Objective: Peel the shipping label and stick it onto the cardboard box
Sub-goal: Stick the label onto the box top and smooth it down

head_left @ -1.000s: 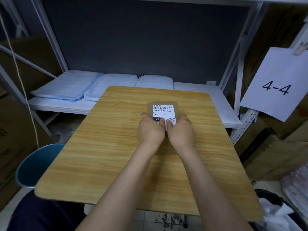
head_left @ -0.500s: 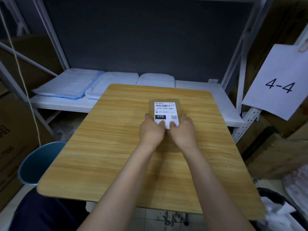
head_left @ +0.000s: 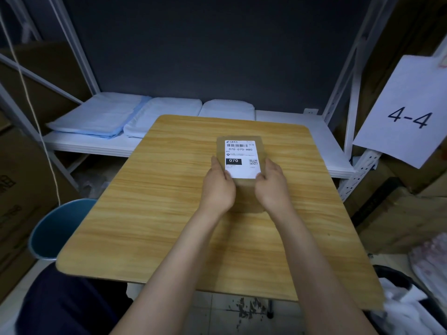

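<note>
The shipping label (head_left: 242, 158) lies on the cardboard box (head_left: 246, 194) mid-tabletop (head_left: 150, 204). Left hand (head_left: 219, 187) and right hand (head_left: 272, 186) clasp its near corners; rub thumbs outward to flatten edges.

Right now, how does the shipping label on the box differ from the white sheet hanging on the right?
The shipping label lies flat on top of the cardboard box; the white sheet hangs tilted beside the shelf rack. The shipping label looks much smaller than the white sheet. The shipping label carries a barcode, a QR code and "070-070-A80"; the white sheet reads only "4-4". Both are white with dark print.
</note>
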